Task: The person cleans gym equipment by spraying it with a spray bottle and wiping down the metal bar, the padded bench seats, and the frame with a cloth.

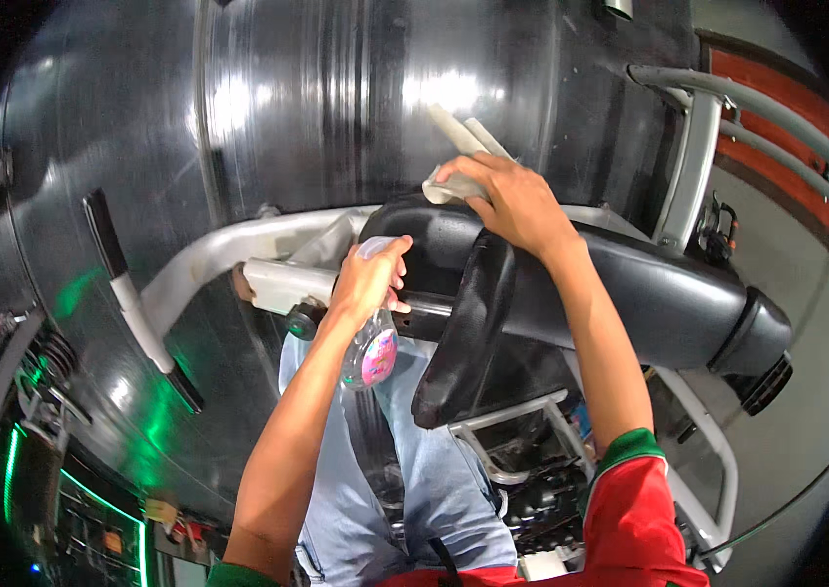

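My left hand (370,282) grips the neck of a clear plastic spray bottle (352,370), whose whitish head shows above my fingers. A pink label with writing is on its body. My right hand (520,202) holds a whitish cloth (451,187) between thumb and fingers, at the far edge of a black padded bench (634,293). Pale strips of what looks like the same cloth stick out beyond my knuckles. Between my arms, a smaller black pad (464,345) stands angled against the bench. The bottle hangs in front of the bench's metal frame, above my legs.
A white metal frame tube (216,246) curves left of the bench, near a bar with black grips (139,323). Grey metal uprights (693,169) rise at the right. Below the bench is a grey tubular frame (513,411). Dark, shiny flooring (275,154) lies beyond.
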Action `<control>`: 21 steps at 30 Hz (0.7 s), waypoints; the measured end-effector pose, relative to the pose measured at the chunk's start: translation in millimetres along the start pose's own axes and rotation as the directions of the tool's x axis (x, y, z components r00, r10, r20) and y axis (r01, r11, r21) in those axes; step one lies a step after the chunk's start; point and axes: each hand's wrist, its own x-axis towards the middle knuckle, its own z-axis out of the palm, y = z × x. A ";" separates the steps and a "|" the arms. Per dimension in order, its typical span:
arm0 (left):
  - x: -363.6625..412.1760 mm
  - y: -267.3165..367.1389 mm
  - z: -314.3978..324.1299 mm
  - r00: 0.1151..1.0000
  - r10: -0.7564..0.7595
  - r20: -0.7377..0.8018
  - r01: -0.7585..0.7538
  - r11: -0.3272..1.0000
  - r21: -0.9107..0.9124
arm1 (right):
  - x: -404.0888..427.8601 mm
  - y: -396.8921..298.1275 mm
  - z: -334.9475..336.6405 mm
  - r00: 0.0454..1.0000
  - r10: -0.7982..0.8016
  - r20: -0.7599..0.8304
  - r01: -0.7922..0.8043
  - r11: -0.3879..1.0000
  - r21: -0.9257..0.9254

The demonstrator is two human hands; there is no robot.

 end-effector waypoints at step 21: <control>-11.4 -66.6 -35.4 0.991 0.137 -0.003 -0.123 0.882 -0.455 | 39.0 57.5 41.3 0.653 -0.176 0.736 0.492 0.838 -0.236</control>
